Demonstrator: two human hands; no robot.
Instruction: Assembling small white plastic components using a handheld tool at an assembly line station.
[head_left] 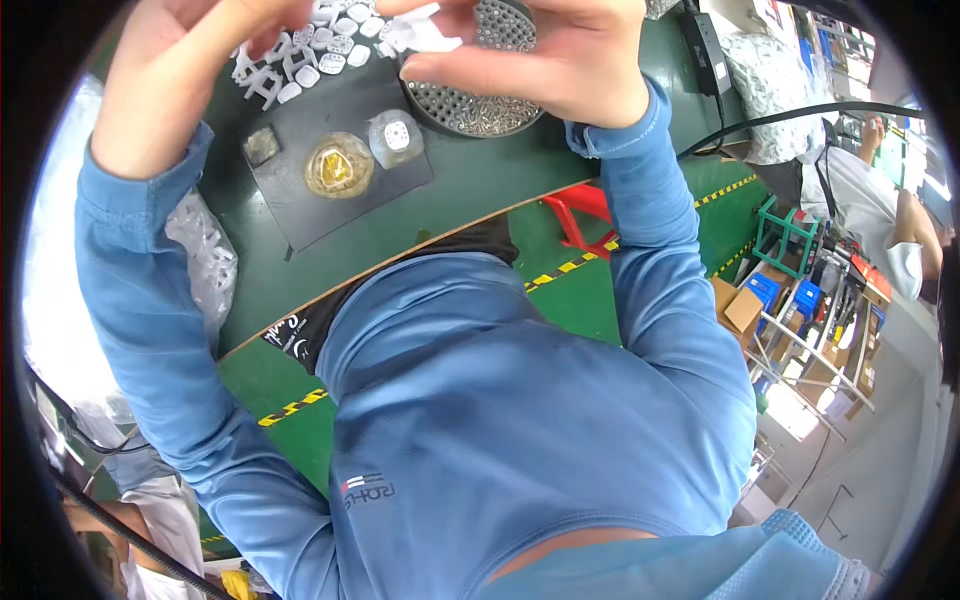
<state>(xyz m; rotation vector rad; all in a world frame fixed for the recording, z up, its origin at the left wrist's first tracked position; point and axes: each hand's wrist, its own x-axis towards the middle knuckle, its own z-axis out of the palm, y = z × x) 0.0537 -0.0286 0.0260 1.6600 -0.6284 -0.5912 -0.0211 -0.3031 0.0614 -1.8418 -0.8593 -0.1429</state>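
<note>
- While its thumb and fingers pinch a white plastic piece [425, 35], the right hand [570, 65] is up near the top edge, over a round tray.
- Left hand [220, 35]: it is up at the top edge too, and its fingertips are cut off, so I cannot tell if it holds anything.
- The white piece sticks out between the right thumb and fingers, just beside a pile of small white parts [332, 63].
- That pile lies on the green table [480, 175], between the two hands. Some parts are rounded and have little holes.
- The round dark tray [505, 25] is full of small holes, and lots of tiny metal bits [490, 115] lie in its lower part. The right hand hides some of it.
- Closer to the person's tummy is a flat dark mat [310, 220]. On it sit a round tan lump [338, 165] with yellow in the middle, a cloudy lump [397, 140] with a white top, and a small dark block [262, 147].
- By the left sleeve [140, 220] is a clear bag [205, 260] with white things inside.
- Past the table is a red stool [580, 215].
- Far right, a person in white [870, 215] is near a crowded shelf [800, 310].
</note>
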